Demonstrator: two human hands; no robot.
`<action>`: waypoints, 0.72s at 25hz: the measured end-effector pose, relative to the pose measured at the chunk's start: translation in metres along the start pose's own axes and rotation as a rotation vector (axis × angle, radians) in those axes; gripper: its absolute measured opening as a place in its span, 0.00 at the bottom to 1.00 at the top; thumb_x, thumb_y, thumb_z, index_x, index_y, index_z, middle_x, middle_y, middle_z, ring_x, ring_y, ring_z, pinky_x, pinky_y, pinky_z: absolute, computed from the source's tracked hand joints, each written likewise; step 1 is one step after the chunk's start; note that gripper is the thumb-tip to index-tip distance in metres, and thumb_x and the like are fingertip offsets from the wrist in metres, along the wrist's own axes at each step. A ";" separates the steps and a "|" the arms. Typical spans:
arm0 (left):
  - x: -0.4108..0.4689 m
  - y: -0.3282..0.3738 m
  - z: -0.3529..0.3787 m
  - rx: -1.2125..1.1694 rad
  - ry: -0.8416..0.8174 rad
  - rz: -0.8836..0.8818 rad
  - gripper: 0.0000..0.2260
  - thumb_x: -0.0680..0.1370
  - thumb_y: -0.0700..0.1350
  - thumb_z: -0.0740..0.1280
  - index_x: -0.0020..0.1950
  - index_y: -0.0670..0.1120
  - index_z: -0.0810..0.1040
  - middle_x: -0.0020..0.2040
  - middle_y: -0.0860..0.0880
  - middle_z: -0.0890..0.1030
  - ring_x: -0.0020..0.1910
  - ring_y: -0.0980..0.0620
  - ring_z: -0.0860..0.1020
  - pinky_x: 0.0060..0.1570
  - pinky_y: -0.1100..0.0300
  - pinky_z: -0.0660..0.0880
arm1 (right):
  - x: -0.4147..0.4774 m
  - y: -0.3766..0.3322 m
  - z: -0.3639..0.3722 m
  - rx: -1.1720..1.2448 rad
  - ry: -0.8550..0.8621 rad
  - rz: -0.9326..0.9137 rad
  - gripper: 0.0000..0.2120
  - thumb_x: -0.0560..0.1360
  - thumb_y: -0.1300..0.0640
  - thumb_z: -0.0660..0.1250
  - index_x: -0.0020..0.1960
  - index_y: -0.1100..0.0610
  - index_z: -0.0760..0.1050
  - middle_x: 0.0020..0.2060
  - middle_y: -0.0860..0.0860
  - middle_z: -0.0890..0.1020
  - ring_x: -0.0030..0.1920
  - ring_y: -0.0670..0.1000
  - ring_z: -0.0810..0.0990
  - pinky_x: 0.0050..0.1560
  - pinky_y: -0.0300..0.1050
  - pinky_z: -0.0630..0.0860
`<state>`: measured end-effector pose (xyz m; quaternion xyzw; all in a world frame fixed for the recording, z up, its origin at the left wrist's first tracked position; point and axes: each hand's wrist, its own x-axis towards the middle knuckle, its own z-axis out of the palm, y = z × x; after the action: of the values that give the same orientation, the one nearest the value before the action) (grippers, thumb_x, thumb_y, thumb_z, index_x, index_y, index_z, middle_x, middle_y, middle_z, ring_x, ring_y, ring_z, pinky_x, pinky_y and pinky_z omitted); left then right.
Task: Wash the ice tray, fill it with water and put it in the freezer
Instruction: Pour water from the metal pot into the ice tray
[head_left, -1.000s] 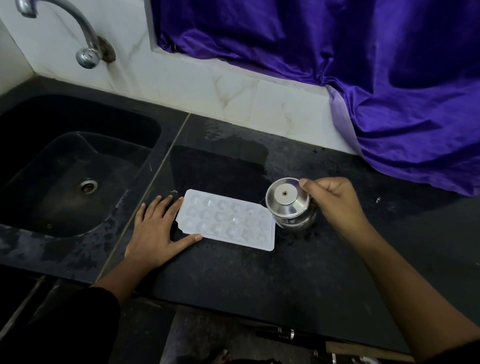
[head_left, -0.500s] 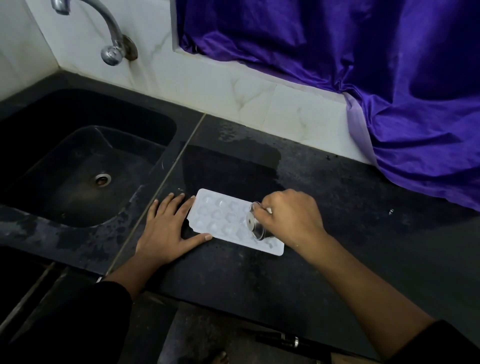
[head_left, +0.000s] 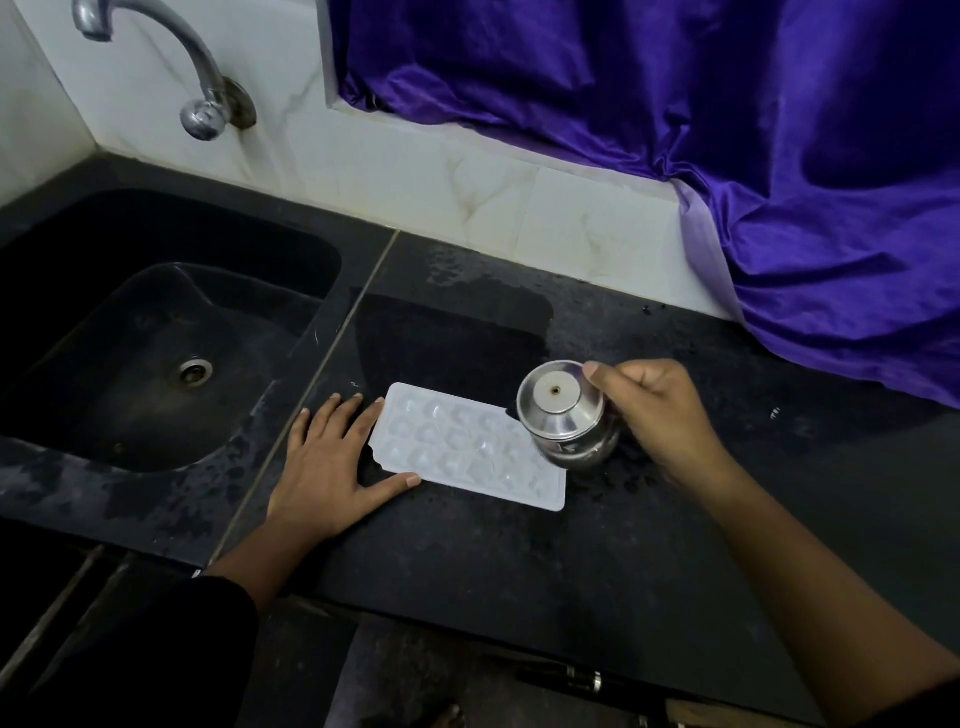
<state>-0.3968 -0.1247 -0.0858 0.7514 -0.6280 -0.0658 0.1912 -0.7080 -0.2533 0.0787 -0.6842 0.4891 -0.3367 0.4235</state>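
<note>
- On the black counter (head_left: 519, 561) in the head view, the ice tray (head_left: 467, 447) lies flat; left hand (head_left: 332, 467) is spread wide beside it, thumb touching its near edge.
- Right hand (head_left: 660, 415) grips a tipped steel pot (head_left: 569, 421); pouring fast would likely overshoot the shallow cells.
- Whether the cells or pot contain water is unclear.

No legible text, label, brand, number or sign appears on any surface: the ice tray (head_left: 470, 446) beside the left fingers (head_left: 337, 415) and the steel vessel (head_left: 569, 415) at the right fingers (head_left: 602, 374) are unmarked.
</note>
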 end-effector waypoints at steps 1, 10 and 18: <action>0.000 0.000 0.000 0.003 -0.003 0.000 0.49 0.71 0.83 0.53 0.83 0.54 0.64 0.81 0.47 0.68 0.83 0.44 0.59 0.82 0.40 0.49 | 0.002 -0.004 0.005 -0.017 -0.016 -0.022 0.28 0.80 0.56 0.72 0.29 0.69 0.66 0.25 0.55 0.68 0.28 0.52 0.65 0.33 0.46 0.63; 0.000 0.000 -0.001 0.031 -0.027 -0.014 0.49 0.71 0.83 0.53 0.84 0.55 0.61 0.83 0.48 0.65 0.84 0.46 0.56 0.83 0.41 0.47 | 0.002 -0.039 0.078 -1.032 -0.199 -0.348 0.23 0.79 0.45 0.63 0.30 0.57 0.72 0.24 0.50 0.73 0.28 0.49 0.73 0.30 0.44 0.61; -0.001 0.001 -0.002 0.020 -0.019 -0.014 0.49 0.71 0.84 0.53 0.84 0.55 0.61 0.83 0.48 0.65 0.84 0.46 0.57 0.83 0.41 0.48 | 0.003 -0.032 0.073 -0.946 -0.141 -0.310 0.25 0.79 0.44 0.64 0.28 0.56 0.72 0.23 0.50 0.73 0.27 0.50 0.73 0.29 0.44 0.64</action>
<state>-0.3978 -0.1235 -0.0838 0.7570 -0.6252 -0.0680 0.1775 -0.6306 -0.2329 0.0775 -0.8868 0.4511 -0.0901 0.0442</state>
